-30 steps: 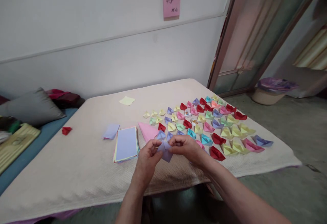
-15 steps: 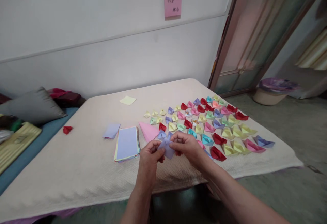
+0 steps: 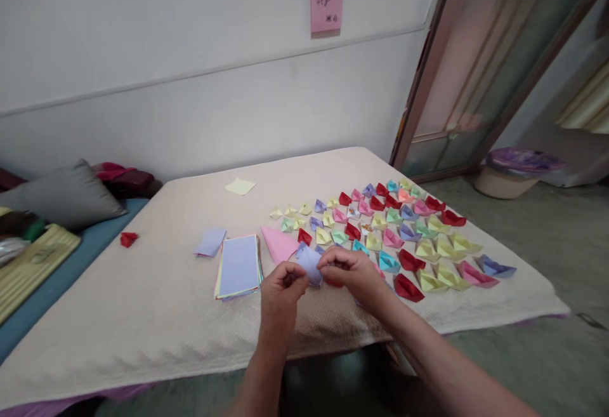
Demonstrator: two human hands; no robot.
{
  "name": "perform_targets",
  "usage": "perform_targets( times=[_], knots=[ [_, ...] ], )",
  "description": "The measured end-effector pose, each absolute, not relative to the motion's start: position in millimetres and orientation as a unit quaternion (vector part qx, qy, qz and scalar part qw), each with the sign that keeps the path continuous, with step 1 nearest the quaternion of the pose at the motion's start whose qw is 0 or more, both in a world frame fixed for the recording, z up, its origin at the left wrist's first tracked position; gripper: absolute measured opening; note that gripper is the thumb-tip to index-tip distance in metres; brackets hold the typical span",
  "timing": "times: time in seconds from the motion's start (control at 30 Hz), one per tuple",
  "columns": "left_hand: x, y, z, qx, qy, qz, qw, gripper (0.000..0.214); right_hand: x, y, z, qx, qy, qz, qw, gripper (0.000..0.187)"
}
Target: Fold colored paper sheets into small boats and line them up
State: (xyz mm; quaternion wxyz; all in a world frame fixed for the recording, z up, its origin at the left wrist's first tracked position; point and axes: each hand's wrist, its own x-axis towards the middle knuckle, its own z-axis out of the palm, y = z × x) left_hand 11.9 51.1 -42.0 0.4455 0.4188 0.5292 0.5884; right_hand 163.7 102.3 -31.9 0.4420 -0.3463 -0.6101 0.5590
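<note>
A small lavender folded paper point(image 3: 309, 264) is held up between my hands, over the near part of the cloth-covered surface point(image 3: 157, 303). My right hand point(image 3: 349, 271) pinches its right edge between thumb and index finger. On the other side, my left hand point(image 3: 283, 287) has thumb and index finger curled together at the paper's left edge. A pink folded paper point(image 3: 276, 243) lies just behind the left hand. Many folded paper boats point(image 3: 408, 259) in red, yellow, pink, blue and green stand in rows beyond and right of my hands.
Left of my hands lie a stack of coloured paper sheets point(image 3: 239, 266) and a folded lavender sheet point(image 3: 210, 242). A yellow sheet point(image 3: 240, 186) lies near the wall, and a red folded piece point(image 3: 128, 239) far left. A grey cushion point(image 3: 78, 198) and a lined bin point(image 3: 511, 176) flank the surface.
The lavender paper has been turned from an opened, cross-like shape to a flatter face. My left fingers have shifted to its edge, while the right hand keeps its pinch.
</note>
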Motion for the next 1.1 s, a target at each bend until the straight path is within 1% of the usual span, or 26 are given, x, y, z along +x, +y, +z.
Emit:
perform_targets(
  times=[0.03,0.13,0.2,0.37,0.53,0.6,0.63,0.77,0.8,0.87,0.93,1.0,1.07,1.1],
  knots=[
    [12.7,51.4,-42.9,0.416,0.529,0.595,0.439,0.009,161.6,101.2,-31.7,-0.354,-0.593,0.565,0.451,0.004],
    [15.1,51.9,-44.4,0.397,0.513,0.620,0.442,0.017,156.9,99.4,-33.2,-0.359,-0.531,0.604,0.473,0.020],
    [16.0,51.8,-44.1,0.381,0.500,0.632,0.453,0.020,156.1,99.9,-34.9,-0.356,-0.510,0.624,0.473,0.025],
    [14.5,52.2,-42.8,0.368,0.487,0.649,0.455,0.018,157.9,102.0,-36.6,-0.346,-0.496,0.640,0.474,0.022],
    [10.1,55.1,-44.7,0.411,0.536,0.613,0.410,0.010,157.0,101.2,-35.3,-0.377,-0.504,0.618,0.471,0.020],
    [9.8,55.8,-46.1,0.447,0.564,0.592,0.363,0.013,156.1,100.7,-35.9,-0.387,-0.499,0.609,0.479,0.020],
    [10.5,55.7,-46.7,0.476,0.580,0.581,0.316,0.016,155.7,100.6,-36.4,-0.392,-0.495,0.605,0.486,0.019],
    [18.7,52.5,-50.0,0.624,0.588,0.514,0.029,0.033,154.0,99.7,-39.1,-0.413,-0.472,0.586,0.512,0.019],
    [21.8,51.5,-51.2,0.654,0.577,0.489,-0.027,0.035,153.5,99.3,-40.0,-0.416,-0.465,0.584,0.519,0.019],
    [28.0,50.4,-54.2,0.693,0.565,0.435,-0.106,0.031,152.1,98.4,-41.5,-0.418,-0.449,0.589,0.526,0.020],
    [33.0,50.3,-57.2,0.705,0.567,0.396,-0.156,0.021,150.7,97.0,-42.1,-0.412,-0.435,0.601,0.529,0.020],
    [35.6,50.6,-59.2,0.703,0.572,0.386,-0.172,0.010,149.9,95.0,-40.9,-0.398,-0.426,0.615,0.531,0.021],
    [35.5,51.0,-59.5,0.688,0.580,0.412,-0.141,0.009,150.4,92.8,-38.0,-0.381,-0.432,0.626,0.526,0.020],
    [34.5,51.3,-59.0,0.672,0.589,0.436,-0.104,0.010,151.2,92.0,-36.2,-0.375,-0.440,0.627,0.522,0.019]
  ],
)
